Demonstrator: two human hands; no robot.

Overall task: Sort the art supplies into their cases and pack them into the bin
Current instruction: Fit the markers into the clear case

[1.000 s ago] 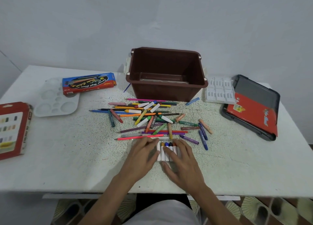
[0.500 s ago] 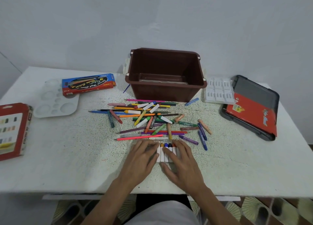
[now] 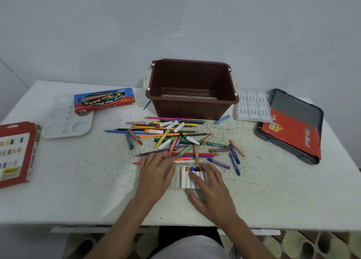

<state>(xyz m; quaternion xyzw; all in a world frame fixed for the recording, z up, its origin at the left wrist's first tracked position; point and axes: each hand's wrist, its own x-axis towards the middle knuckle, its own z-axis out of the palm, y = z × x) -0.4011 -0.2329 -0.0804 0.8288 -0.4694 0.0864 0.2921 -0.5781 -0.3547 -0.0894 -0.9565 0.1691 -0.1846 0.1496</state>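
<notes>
The left hand [image 3: 156, 172] is lying flat with relaxed fingers on the left side of a clear case [image 3: 187, 164], while the right hand [image 3: 214, 190] is spreading its fingers over the row of white-barrelled crayons [image 3: 188, 177] inside it, thumb at the near edge. Neither hand is pinching anything. Just beyond the fingertips, loose pencils and crayons [image 3: 175, 139] are lying scattered on the table [image 3: 78, 190], and the brown bin [image 3: 192, 106] is standing farther beyond them.

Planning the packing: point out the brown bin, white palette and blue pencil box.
brown bin [image 3: 192, 110], head view, front wall.
white palette [image 3: 67, 125], head view, its middle.
blue pencil box [image 3: 103, 100], head view, printed lid.
</notes>
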